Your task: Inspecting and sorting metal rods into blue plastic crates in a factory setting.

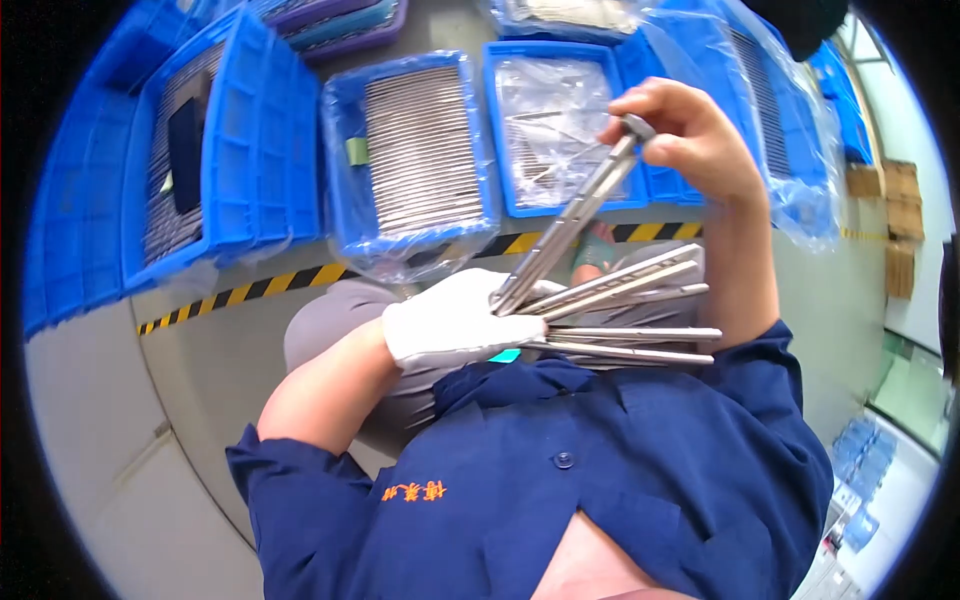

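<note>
Left hand [455, 322] fingers clenched around fanned metal rods [630, 310]; right hand [690, 135] fingers pinched one rod's [575, 215] top end.

We are seeing the metal rods [620, 310] vanishing inside the gloved left hand [455, 322], their near ends hidden. At twelve o'clock, plastic film is blurring the bin [560, 135] contents beyond telling.

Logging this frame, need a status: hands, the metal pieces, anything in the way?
Left hand, white glove, shut on fanned bundle of metal rods. Right hand, bare, pinching top of one rod. Blue bins beyond, nothing between the hands.
</note>
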Demonstrator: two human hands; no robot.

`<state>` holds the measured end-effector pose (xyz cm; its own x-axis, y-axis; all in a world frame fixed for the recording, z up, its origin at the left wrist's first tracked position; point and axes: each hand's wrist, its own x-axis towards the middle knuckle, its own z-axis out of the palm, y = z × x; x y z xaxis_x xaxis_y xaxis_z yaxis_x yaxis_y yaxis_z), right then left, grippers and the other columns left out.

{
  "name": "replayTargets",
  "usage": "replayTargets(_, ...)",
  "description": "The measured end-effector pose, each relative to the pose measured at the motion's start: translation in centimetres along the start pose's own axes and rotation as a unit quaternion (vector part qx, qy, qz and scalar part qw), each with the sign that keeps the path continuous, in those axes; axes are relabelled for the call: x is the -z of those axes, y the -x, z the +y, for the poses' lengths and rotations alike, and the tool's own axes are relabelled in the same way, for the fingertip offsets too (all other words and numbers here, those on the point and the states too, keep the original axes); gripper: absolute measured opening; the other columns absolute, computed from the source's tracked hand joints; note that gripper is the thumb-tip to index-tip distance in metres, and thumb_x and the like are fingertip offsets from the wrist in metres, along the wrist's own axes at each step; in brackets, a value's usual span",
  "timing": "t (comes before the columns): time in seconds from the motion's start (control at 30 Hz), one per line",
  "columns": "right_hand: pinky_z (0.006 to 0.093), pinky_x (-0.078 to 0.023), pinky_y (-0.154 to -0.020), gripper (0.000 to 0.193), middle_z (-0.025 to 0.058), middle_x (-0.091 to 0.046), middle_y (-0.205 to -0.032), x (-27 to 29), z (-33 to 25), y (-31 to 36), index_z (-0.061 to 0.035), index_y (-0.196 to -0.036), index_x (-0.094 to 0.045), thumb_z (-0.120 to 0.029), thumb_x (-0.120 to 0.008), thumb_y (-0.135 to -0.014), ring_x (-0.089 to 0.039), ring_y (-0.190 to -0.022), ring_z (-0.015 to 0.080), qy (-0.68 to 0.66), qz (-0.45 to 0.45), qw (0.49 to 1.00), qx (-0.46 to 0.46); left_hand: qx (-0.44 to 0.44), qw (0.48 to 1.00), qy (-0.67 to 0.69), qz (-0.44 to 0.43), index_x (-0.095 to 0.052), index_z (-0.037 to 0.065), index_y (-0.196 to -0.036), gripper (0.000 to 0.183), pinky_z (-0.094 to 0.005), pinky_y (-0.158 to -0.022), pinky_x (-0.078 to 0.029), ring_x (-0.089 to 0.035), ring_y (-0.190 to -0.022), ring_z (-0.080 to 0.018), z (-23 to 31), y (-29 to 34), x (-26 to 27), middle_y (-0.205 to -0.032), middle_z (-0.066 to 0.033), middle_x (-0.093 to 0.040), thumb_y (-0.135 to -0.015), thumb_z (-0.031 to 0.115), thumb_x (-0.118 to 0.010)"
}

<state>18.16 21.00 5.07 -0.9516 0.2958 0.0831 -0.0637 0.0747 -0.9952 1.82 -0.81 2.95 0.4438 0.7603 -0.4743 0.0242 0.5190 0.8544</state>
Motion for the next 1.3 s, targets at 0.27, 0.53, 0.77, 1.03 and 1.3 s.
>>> replayTargets(0.27, 0.0275, -0.046, -0.08, 0.032, 0.0102, -0.061, -0.089, -0.4, 1.4, -0.2, -0.0026, -0.101, -0.058, -0.012, -0.066, -0.072, -0.059, -0.084, 0.0163, -0.085, 0.005, 0.996, 0.011, 0.034, 0.999, 0.027, 0.031, -0.047, 0.0, -0.116, 0.053, -0.0213, -0.057, -0.04, -0.048, -0.064, -0.0075, 0.7, 0.2, 0.3, -0.077, -0.0037, -0.057, -0.073, 0.028, -0.063)
replayTargets(0.53, 0.0337, -0.047, -0.082, 0.028, 0.0128, -0.059, -0.095, 5.6, 2.5, 0.8, -0.0003, -0.106, -0.053, -0.019, -0.052, -0.085, -0.059, -0.086, 0.0186, -0.274, 0.249, 0.928, 0.039, -0.013, 0.981, 0.194, 0.01, -0.049, 0.002, -0.103, 0.038, -0.018, -0.046, -0.032, -0.039, -0.053, -0.0035, -0.1, -0.1, -0.4, -0.065, 0.0035, -0.046, -0.075, 0.024, -0.061)
replayTargets(0.77, 0.0316, -0.047, -0.082, 0.036, 0.014, -0.056, -0.102, 3.9, 0.2, 2.8, 0.001, -0.114, -0.046, -0.022, -0.049, -0.087, -0.058, -0.085, 0.0154, -0.21, 0.282, 0.934, 0.07, -0.084, 0.937, 0.191, 0.279, -0.048, 0.001, -0.096, 0.027, -0.0211, -0.042, -0.037, -0.046, -0.048, -0.008, 2.0, -1.2, 5.9, -0.061, -0.0002, -0.047, -0.074, 0.015, -0.057)
replayTargets(1.03, 0.0278, -0.047, -0.077, 0.033, 0.0152, -0.056, -0.1, 1.0, -1.0, 3.3, 0.003, -0.114, -0.046, -0.015, -0.049, -0.086, -0.057, -0.079, 0.0145, -0.149, 0.338, 0.928, 0.059, 0.082, 0.617, -0.65, 0.435, -0.054, 0.015, -0.084, 0.01, -0.0418, -0.056, -0.045, -0.058, -0.064, -0.0307, -7.3, -6.0, 23.8, -0.07, -0.0119, -0.06, -0.074, 0.017, -0.051)
replayTargets(1.3, 0.03, -0.044, -0.079, 0.039, 0.0156, -0.055, -0.101, 2.6, 2.5, 3.7, 0.0024, -0.116, -0.043, -0.017, -0.053, -0.084, -0.057, -0.08, 0.0176, -0.15, 0.388, 0.907, -0.059, 0.077, 0.659, -0.652, 0.368, -0.055, 0.013, -0.085, 0.016, -0.0385, -0.06, -0.046, -0.06, -0.071, -0.0261, -15.4, -13.6, 30.1, -0.075, -0.0105, -0.061, -0.078, 0.014, -0.041)
